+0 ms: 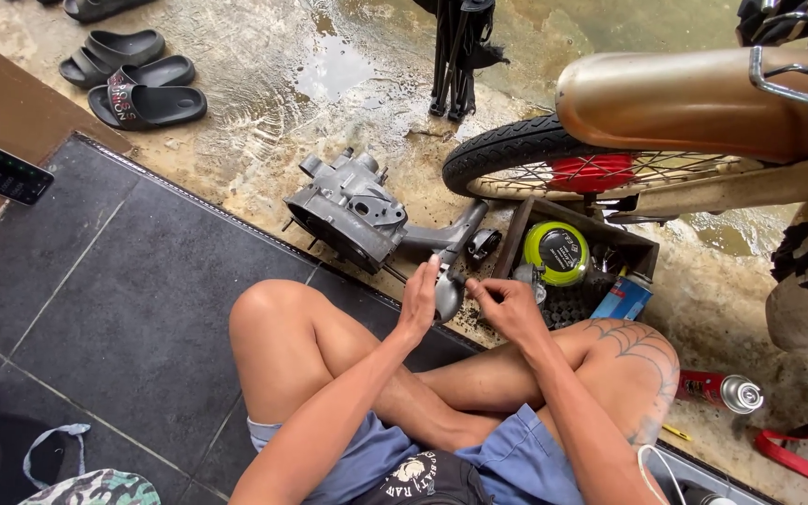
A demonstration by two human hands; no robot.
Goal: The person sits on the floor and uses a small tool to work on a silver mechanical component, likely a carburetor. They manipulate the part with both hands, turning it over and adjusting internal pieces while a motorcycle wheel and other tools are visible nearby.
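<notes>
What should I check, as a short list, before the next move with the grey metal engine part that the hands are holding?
1. Left hand on the long grey metal engine part: ok, it rests against the arm's end.
2. Right hand grip: cannot tell, the fingers are pinched, what they hold is too small.
3. Part supported: ok, its body lies on the wet concrete floor.
4. Wooden tool box within reach: ok, beside the right hand.
5. Floor dry: not ok, puddles.

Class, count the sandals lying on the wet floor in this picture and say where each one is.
3 fully seen, together at upper left: one, one, one. Another sandal is cut off by the top edge; more may lie outside the picture.
</notes>
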